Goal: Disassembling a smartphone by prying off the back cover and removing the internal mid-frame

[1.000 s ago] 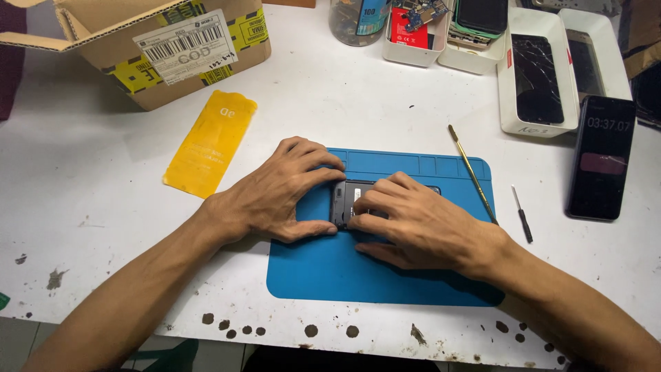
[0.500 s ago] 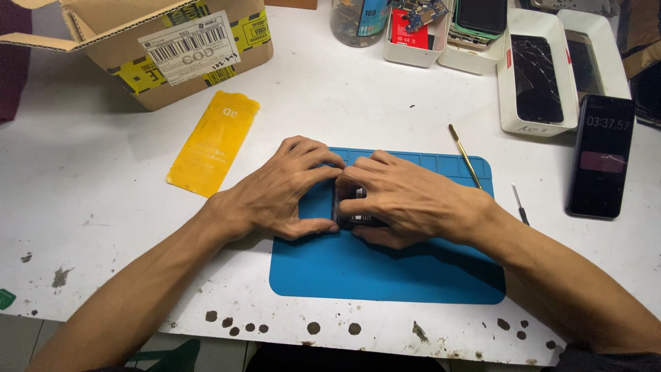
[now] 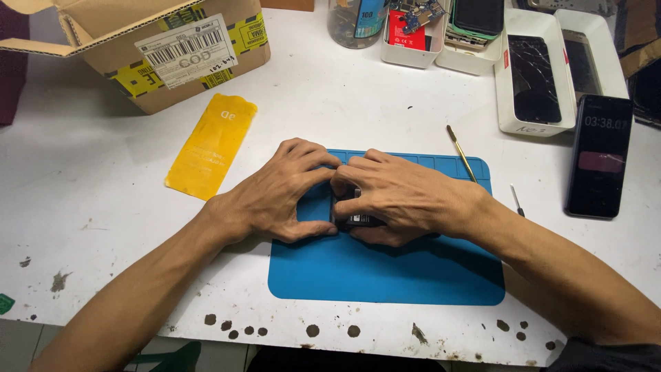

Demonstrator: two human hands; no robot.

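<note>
Nearest us, dark stains dot the front edge of the white table, and our two forearms reach in from below onto the blue work mat. Our left hand lies flat with fingers curled inward, its thumb along the mat, touching a small dark device at the mat's middle. Our right hand folds over the same device, fingers closed on it. It is mostly hidden, so we cannot tell which way it points or how its long axis runs. A second ago more of it showed between the hands; since then the right hand has slid left over it, meeting the left fingertips. Beside the mat lie a yellow packet, a thin brass-tipped tool and a black phone. Farthest back stand a cardboard box and white trays holding cracked phones.
</note>
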